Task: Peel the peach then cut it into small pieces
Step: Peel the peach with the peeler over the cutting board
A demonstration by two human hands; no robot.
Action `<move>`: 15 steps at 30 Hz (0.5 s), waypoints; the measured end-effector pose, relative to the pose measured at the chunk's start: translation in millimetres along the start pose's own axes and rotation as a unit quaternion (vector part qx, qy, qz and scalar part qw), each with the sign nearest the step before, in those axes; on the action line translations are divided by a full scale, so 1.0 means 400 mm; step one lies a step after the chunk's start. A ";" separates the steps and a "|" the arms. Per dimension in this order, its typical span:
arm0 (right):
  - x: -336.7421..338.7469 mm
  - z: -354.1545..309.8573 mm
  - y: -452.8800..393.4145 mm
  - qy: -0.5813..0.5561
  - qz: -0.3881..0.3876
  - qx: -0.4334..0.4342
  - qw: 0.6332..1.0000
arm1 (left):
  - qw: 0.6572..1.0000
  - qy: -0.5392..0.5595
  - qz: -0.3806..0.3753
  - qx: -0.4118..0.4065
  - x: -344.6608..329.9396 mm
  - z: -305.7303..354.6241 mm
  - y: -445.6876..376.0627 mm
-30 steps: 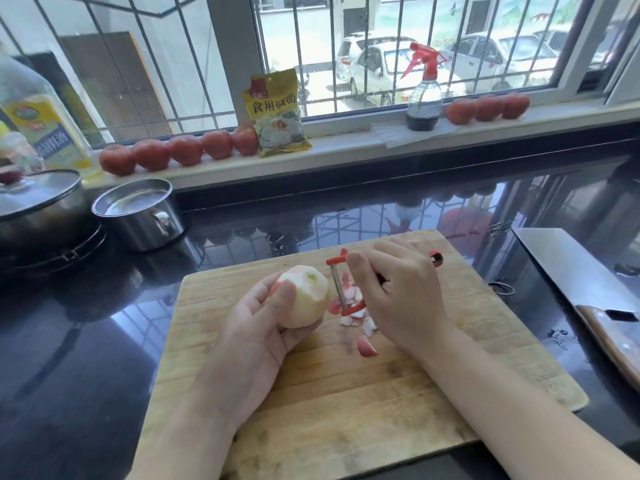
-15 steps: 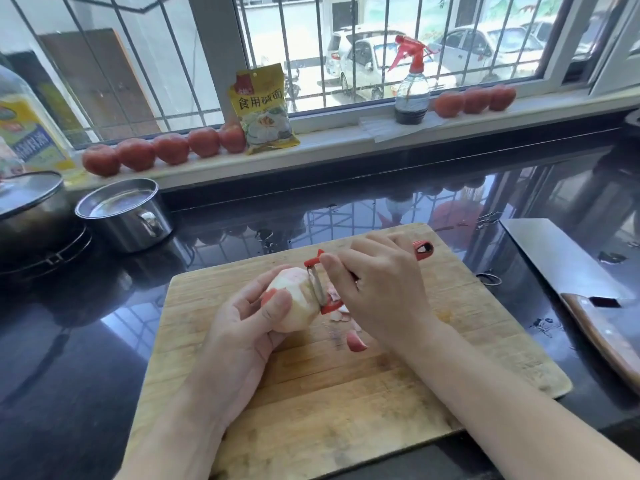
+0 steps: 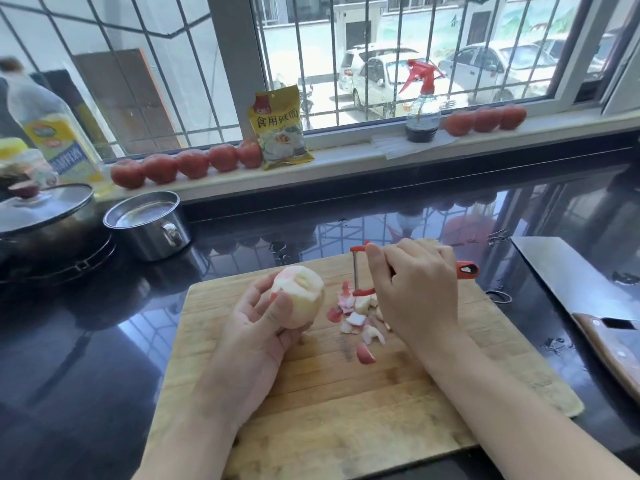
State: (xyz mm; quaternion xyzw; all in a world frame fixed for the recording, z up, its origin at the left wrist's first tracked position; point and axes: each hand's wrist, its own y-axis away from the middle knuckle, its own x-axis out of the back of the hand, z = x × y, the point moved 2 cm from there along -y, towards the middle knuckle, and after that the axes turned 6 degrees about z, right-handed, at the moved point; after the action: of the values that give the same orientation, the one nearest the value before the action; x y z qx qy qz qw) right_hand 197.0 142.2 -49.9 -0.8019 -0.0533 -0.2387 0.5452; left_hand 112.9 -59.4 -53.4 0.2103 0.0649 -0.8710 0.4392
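Head view. Peach [image 3: 299, 297] held above the near-left part of the cutting board [image 3: 346, 403], cupped in the left hand [image 3: 258, 327], thumb across its front. Nearly all skin gone; pale wet flesh, a trace of red near the thumb. Likely slippery, soft, bruises easily; best gripped across its poles, lightly. Roundish, no clear long axis; which way the stem end faces I cannot tell. Right hand [image 3: 415, 292] clasps the red peeler [image 3: 360, 271], blade upright, apart from the fruit, over the peel scraps [image 3: 356, 320]. Cleaver [image 3: 568, 278] lies right, untouched.
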 end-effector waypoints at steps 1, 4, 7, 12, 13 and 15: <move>0.001 -0.003 0.000 -0.024 0.003 -0.002 1.000 | 1.000 0.012 -0.003 0.004 -0.001 -0.001 -0.001; -0.002 -0.015 0.005 -0.123 -0.012 0.024 0.992 | 0.999 0.033 -0.029 0.022 -0.007 -0.003 0.005; 0.003 -0.035 0.012 -0.165 -0.008 0.082 0.983 | 0.998 0.023 -0.049 0.034 -0.011 -0.009 0.007; 0.013 -0.072 0.025 -0.145 0.006 0.138 0.980 | 0.999 0.008 -0.035 0.040 -0.011 -0.022 0.000; 0.014 -0.078 0.026 -0.137 0.008 0.142 0.980 | 0.999 0.004 -0.030 0.041 -0.011 -0.022 0.000; 0.014 -0.085 0.026 -0.126 0.013 0.145 0.981 | 0.999 -0.013 -0.030 0.037 -0.013 -0.022 0.001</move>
State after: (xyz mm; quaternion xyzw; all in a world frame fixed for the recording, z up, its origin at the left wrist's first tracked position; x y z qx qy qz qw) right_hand 194.6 106.4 -46.4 -0.7384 -0.1451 -0.1185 0.6478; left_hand 118.4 -53.1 -59.0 0.2127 0.0330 -0.8883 0.4057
